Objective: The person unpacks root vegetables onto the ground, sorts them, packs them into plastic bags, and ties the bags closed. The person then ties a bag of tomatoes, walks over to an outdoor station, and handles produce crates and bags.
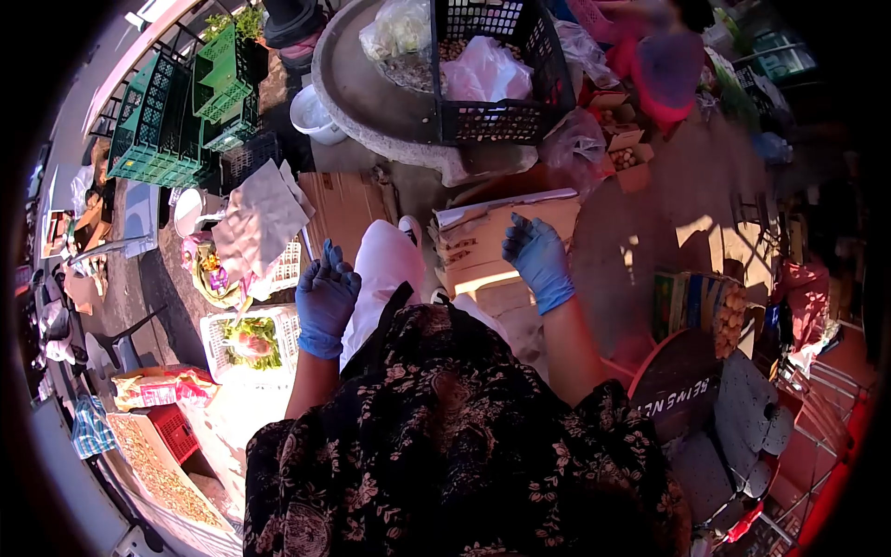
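Note:
My left hand (pixel 328 299), in a blue glove, hangs in the air beside my light trousers (pixel 384 267). Its fingers are loosely bent and a little apart, with nothing in them. My right hand (pixel 538 257), gloved the same way, is raised over flattened cardboard (pixel 506 237) with fingers apart, also holding nothing. Ahead of me stands a round stone table (pixel 357 116). On it are a black plastic crate (pixel 506 125) with a pinkish plastic bag (pixel 487 72) inside, and another clear bag (pixel 397 30).
Green crates (pixel 153 116) are stacked at the far left, near a white bucket (pixel 316 116). A white basket of greens (pixel 249 343) is left of me. Small open boxes (pixel 629 160) sit right of the table. A round stool (pixel 677 385) is at my right. Another person bends at the upper right.

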{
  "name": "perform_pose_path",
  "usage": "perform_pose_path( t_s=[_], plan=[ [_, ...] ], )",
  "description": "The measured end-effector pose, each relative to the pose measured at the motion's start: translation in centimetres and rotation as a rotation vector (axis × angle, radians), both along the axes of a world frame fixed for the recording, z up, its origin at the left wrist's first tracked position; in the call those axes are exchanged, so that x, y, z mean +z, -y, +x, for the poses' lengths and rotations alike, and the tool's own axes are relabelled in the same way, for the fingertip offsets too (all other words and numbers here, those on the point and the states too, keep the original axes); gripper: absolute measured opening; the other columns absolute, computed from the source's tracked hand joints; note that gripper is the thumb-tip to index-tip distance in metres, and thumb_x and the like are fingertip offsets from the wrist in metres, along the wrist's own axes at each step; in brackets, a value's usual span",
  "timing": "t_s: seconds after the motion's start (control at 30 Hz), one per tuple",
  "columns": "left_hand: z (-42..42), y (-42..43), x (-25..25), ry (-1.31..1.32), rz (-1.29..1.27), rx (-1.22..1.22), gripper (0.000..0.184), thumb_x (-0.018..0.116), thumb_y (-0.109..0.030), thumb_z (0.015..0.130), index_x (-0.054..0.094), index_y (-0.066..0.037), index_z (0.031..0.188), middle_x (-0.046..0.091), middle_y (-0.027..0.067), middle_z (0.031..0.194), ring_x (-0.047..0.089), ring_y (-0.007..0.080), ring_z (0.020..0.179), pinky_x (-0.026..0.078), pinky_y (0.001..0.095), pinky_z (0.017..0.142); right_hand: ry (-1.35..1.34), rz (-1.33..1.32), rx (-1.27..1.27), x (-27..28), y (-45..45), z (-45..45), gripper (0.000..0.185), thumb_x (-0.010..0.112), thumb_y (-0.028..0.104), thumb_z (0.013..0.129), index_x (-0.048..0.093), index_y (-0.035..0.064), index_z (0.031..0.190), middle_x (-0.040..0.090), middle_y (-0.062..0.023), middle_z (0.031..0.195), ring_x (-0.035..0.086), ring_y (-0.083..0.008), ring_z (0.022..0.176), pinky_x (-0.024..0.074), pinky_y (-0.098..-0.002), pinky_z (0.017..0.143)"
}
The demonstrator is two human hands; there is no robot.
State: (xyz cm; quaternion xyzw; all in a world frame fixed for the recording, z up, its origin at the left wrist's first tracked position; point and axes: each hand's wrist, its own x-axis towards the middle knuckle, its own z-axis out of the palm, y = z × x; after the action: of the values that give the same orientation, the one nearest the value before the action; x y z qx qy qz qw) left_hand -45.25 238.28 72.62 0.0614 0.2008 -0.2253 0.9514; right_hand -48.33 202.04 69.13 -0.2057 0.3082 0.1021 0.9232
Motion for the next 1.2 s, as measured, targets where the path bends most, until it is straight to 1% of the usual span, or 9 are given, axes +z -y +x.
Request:
perform_pose_path(
  t_s=[0.23,0.33,0.5,0.57,0.67,0.8,1.0,1.13,1.2],
  plan=[
    [9.6,1.5,-3.1,0.014,-0.055,-0.098,0.037,0.047,-0.02,0.086,0.053,-0.006,0.12,0.061,0.0082,0.111,0.054,0.0195,0.091,0.041,0.0355,0.086,0.025,-0.009,-0.02,0.9,-0.9,7.1,0.031,0.048,0.027,0.089,0.061,0.0032,0.103,0.061,-0.0083,0.081,0.057,-0.0214,0.071,0.0484,-0.0344,0.066],
    [15.6,2.1,-5.0,-0.025,-0.073,-0.13,0.038,0.047,-0.02,0.086,0.052,-0.008,0.121,0.06,0.0077,0.112,0.053,0.0194,0.091,0.041,0.0353,0.086,0.035,-0.198,0.015,0.2,-0.8,12.6,0.029,0.048,0.026,0.09,0.061,0.0033,0.104,0.061,-0.0068,0.081,0.057,-0.0195,0.069,0.0485,-0.0324,0.065],
    [28.0,2.0,-7.9,-0.098,-0.071,-0.165,0.038,0.046,-0.019,0.085,0.052,-0.009,0.122,0.061,0.0069,0.112,0.054,0.0188,0.092,0.041,0.0345,0.086,0.028,-0.912,0.243,-0.7,-2.8,26.3,0.03,0.05,0.03,0.092,0.06,0.0056,0.106,0.06,0.0,0.085,0.054,-0.0067,0.073,0.0469,-0.0236,0.065],
    [33.4,1.9,-8.7,-0.122,-0.013,-0.2,0.037,0.047,-0.019,0.085,0.053,-0.009,0.12,0.061,0.0065,0.111,0.055,0.018,0.092,0.042,0.0337,0.085,0.076,-1.207,0.21,-3.8,-3.6,33.6,0.026,0.06,0.023,0.085,0.06,0.0011,0.098,0.06,-0.0045,0.08,0.056,-0.0133,0.069,0.0457,-0.0242,0.065],
    [42.0,2.2,-9.3,-0.095,0.234,-0.315,0.036,0.049,-0.02,0.085,0.054,-0.008,0.119,0.061,0.0066,0.111,0.056,0.0172,0.09,0.043,0.0331,0.083,0.232,-1.948,0.176,-7.5,-4.4,45.4,0.035,0.065,0.021,0.076,0.055,0.0002,0.102,0.056,-0.0164,0.096,0.055,-0.0303,0.087,0.045,-0.0381,0.079],
    [54.1,4.0,-13.5,0.069,0.576,-0.476,0.034,0.049,-0.015,0.087,0.052,-0.006,0.12,0.061,0.0052,0.106,0.055,0.0159,0.087,0.044,0.0273,0.079,0.012,-2.199,0.064,-9.6,-4.7,59.6,0.053,0.063,0.022,0.075,0.042,-0.0016,0.118,0.053,-0.0211,0.102,0.052,-0.0358,0.093,0.0427,-0.0434,0.083],
    [68.1,12.0,-16.8,0.614,1.561,-0.468,0.068,0.069,-0.03,0.073,0.041,-0.002,0.129,0.046,0.0155,0.124,0.049,0.0277,0.107,0.039,0.0354,0.092,-0.284,-2.008,0.505,-14.2,-2.9,68.3,0.047,0.058,0.02,0.076,0.039,-0.0049,0.112,0.051,-0.0246,0.098,0.055,-0.0386,0.089,0.0462,-0.0462,0.073],
    [75.7,17.6,-18.8,1.052,2.06,-0.201,0.101,0.078,-0.041,0.06,0.025,-0.004,0.138,0.031,0.0226,0.137,0.034,0.039,0.123,0.028,0.0438,0.103,-0.252,-2.047,0.497,-14.3,-3.2,68.2,0.043,0.058,0.014,0.075,0.037,-0.0059,0.107,0.051,-0.0245,0.095,0.055,-0.0386,0.087,0.0463,-0.0459,0.071],
    [78.7,20.8,-18.1,1.004,2.195,-0.275,0.11,0.079,-0.043,0.056,0.018,-0.007,0.14,0.024,0.024,0.14,0.027,0.0404,0.127,0.025,0.0454,0.104,-0.218,-2.066,0.491,-14.2,-3.1,68.4,0.043,0.059,0.014,0.075,0.036,-0.0057,0.106,0.05,-0.0243,0.095,0.054,-0.0385,0.087,0.046,-0.0457,0.072]
  ],
)
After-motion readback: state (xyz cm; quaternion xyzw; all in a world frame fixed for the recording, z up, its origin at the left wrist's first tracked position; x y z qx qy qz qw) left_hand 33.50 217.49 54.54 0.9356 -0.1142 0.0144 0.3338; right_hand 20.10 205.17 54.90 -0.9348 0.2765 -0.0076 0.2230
